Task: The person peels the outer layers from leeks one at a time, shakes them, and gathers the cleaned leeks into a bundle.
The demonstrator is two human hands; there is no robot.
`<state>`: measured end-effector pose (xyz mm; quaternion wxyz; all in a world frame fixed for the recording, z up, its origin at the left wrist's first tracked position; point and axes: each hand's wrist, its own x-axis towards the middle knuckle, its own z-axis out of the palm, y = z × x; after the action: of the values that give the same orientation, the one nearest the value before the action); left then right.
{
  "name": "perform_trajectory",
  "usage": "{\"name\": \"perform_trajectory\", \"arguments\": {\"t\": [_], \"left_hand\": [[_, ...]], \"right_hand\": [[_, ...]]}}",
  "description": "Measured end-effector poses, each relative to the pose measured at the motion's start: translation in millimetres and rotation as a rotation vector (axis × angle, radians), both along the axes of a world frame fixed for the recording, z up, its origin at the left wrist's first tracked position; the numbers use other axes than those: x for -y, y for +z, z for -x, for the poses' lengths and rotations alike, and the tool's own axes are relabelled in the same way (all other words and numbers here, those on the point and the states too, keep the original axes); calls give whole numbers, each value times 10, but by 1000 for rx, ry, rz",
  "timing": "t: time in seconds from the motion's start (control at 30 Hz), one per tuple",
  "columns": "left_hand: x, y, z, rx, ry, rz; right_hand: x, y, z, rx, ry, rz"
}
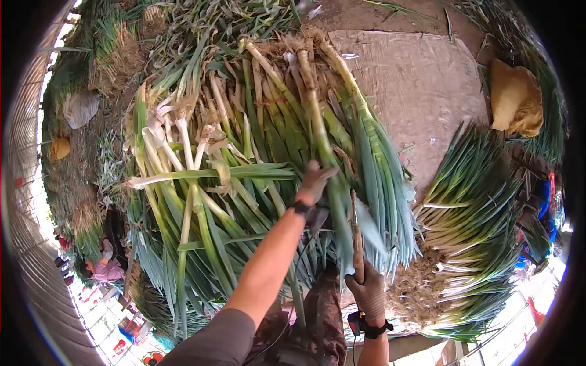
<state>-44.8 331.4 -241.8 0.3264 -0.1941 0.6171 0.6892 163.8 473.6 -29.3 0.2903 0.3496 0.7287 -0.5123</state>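
Note:
My left hand (314,183), in a glove with a dark band at the wrist, is beside a thick leek (318,128). Its fingers are apart, with the tips at the stalk; it does not grip the leek. My gloved right hand (368,293) is closed around the wooden handle of a narrow, knife-like tool (354,226) that points away from me. Under and around my left hand spreads a big heap of leeks (213,244), roots mostly at the far side and green leaves toward me. One loose leek (207,175) lies crosswise on top.
At the right, more leeks (470,244) lie stacked with roots facing inward. A brown sheet (409,85) covers the ground behind, and a yellow-brown sack (516,97) rests at its far right. Another person (107,268) is at the far left, near further piles.

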Motion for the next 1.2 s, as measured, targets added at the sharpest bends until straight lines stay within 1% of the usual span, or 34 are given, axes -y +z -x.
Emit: {"name": "perform_trajectory", "arguments": {"t": [0.03,0.07,0.1,0.13,0.17,0.23,0.27,0.33,0.37,0.4,0.43,0.5,0.53,0.63,0.67,0.77,0.8,0.9,0.97,1.03,1.07,1.2], "left_hand": [[218,28,-178,40,75,-151],[408,294,-330,11,62,-156],[569,474,-532,1,102,-103],[698,660,-719,32,110,-69],[805,720,-942,34,122,13],[946,870,-1339,-5,133,121],[981,905,-1427,-22,78,179],[946,1096,-1549,-55,-25,296],[876,1146,-1562,-164,-43,437],[815,1134,-1567,-141,-41,534],[775,1123,-1561,-118,-43,628],[733,1134,-1563,-93,-76,641],[714,1138,-1548,-85,-90,647],[765,968,-1693,-100,-114,510],[815,862,-1738,-146,-58,379],[976,784,-1701,-96,10,36],[1017,766,-1688,-63,3,0],[1081,717,-1638,-1,-10,32],[1099,710,-1591,40,-53,105],[1077,754,-1522,56,-95,149],[1041,788,-1499,72,-57,135],[995,755,-1506,54,-29,152]], "right_hand": [[32,34,2,-6,-8,17],[69,71,0,-12,-14,34],[100,104,-6,-20,-19,50],[128,121,-29,-19,43,61],[164,221,7,-2,77,81],[294,235,-134,-88,108,115],[353,291,-164,-53,177,125],[464,379,-268,-71,209,126],[517,412,-334,-77,227,129],[520,413,-398,31,243,118],[554,418,-419,-40,214,61],[600,572,-323,8,199,36],[617,580,-359,-9,238,24],[689,548,-507,-24,325,-5],[708,523,-489,-15,333,-20],[799,495,-396,-6,340,-80],[832,482,-365,-1,350,-93],[910,430,-421,-1,374,-102],[950,418,-452,9,394,-125],[980,395,-414,-7,419,-190],[992,379,-389,-17,430,-223],[1021,282,-300,-54,438,-285]]}}
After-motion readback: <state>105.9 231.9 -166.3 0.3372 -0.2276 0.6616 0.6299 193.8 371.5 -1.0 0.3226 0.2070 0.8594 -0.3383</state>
